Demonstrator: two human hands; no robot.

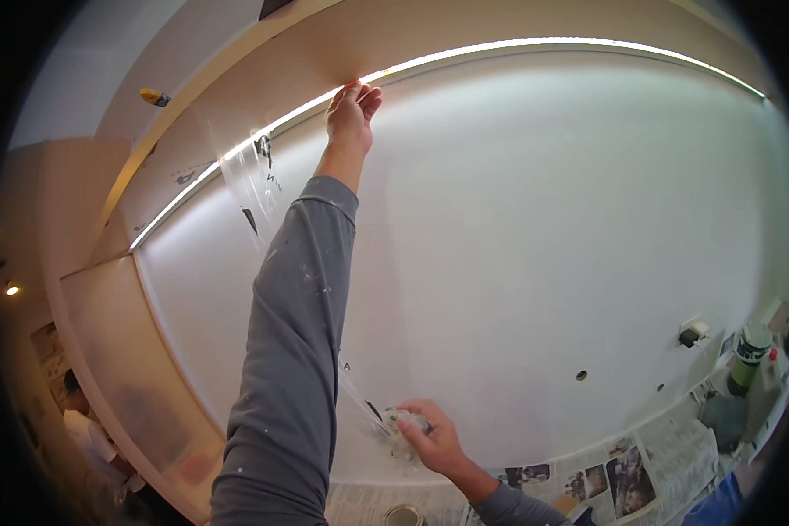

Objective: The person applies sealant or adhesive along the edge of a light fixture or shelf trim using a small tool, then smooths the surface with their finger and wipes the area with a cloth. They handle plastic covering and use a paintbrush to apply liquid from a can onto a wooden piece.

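Observation:
My left hand (352, 116) is raised overhead, its fingertips pinched against the lit light strip (500, 44) under the wooden shelf. What the fingertips hold, if anything, is too small to make out. Clear plastic film (247, 188) with black print hangs from the strip left of my sleeve. It passes behind my forearm and shows again lower down, stretched toward my right hand (434, 438). That hand is closed around a crumpled bunch of clear film (401, 430), low in front of the white wall (535, 237).
Newspaper (675, 456) covers the surface below, with an open tin (403, 515) on it. Right stand a green container (747, 358) and a socket with a black plug (689, 337). A yellow-handled tool (155, 96) lies at the shelf edge. A person (92, 430) is at far left.

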